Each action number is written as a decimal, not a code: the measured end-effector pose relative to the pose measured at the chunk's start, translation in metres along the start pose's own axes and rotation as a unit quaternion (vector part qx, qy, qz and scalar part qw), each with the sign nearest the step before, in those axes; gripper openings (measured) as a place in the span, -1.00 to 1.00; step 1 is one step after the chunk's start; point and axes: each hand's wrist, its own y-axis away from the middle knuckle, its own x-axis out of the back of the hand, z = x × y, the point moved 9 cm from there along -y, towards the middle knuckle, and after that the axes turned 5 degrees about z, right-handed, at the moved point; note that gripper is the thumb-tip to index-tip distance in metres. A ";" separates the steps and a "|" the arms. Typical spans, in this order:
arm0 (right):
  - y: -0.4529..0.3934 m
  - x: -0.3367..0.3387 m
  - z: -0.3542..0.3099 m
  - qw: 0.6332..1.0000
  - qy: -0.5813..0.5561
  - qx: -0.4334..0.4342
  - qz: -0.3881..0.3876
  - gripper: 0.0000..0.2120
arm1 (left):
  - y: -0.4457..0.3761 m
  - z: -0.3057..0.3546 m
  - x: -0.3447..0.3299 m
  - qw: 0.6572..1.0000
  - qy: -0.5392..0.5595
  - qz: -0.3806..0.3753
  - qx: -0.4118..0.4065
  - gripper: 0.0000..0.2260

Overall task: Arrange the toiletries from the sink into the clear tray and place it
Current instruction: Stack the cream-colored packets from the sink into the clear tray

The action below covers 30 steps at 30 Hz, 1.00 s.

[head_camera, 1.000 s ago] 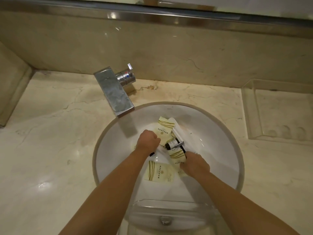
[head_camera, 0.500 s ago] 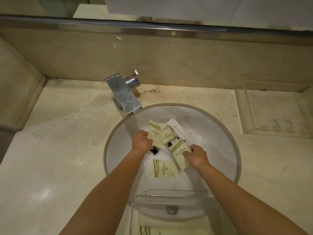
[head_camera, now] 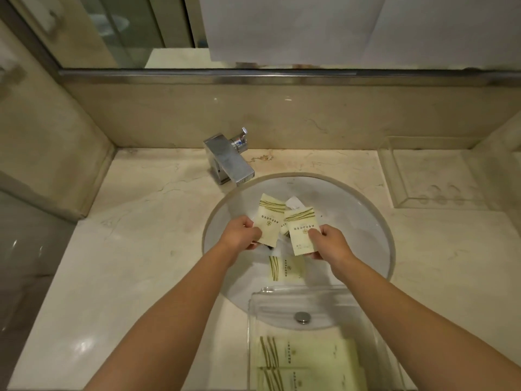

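Over the round white sink (head_camera: 363, 221) my left hand (head_camera: 239, 234) pinches a cream toiletry packet (head_camera: 271, 218) by its lower edge. My right hand (head_camera: 328, 241) pinches a second cream packet (head_camera: 300, 231) and more wrapped items behind it, among them a white one (head_camera: 293, 203). Another cream packet (head_camera: 284, 268) lies in the basin below the hands. A clear tray (head_camera: 253, 320) stands over the sink's near edge and holds two flat cream packets (head_camera: 304, 359).
A chrome faucet (head_camera: 228, 160) stands at the back left of the basin, and the drain plug (head_camera: 302, 317) shows through the tray. A second clear tray (head_camera: 394, 176) sits on the marble counter (head_camera: 127, 249) at the right. A mirror runs above the backsplash.
Both hands have lifted the packets up out of the basin and spread them apart. The view has pulled back, so the near tray and its packets show.
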 end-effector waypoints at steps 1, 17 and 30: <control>0.005 -0.001 -0.001 1.000 -0.013 -0.005 -0.005 -0.88 | 0.004 0.002 0.002 1.000 0.002 -0.006 -0.009 -0.74; 0.068 -0.022 0.013 0.991 -0.116 -0.007 -0.072 -0.95 | 0.078 0.001 -0.018 0.989 0.025 -0.146 -0.007 -0.66; 0.094 0.019 0.021 0.984 0.016 0.103 -0.144 -0.68 | 0.099 0.010 -0.023 0.973 -0.116 -0.195 -0.044 -0.62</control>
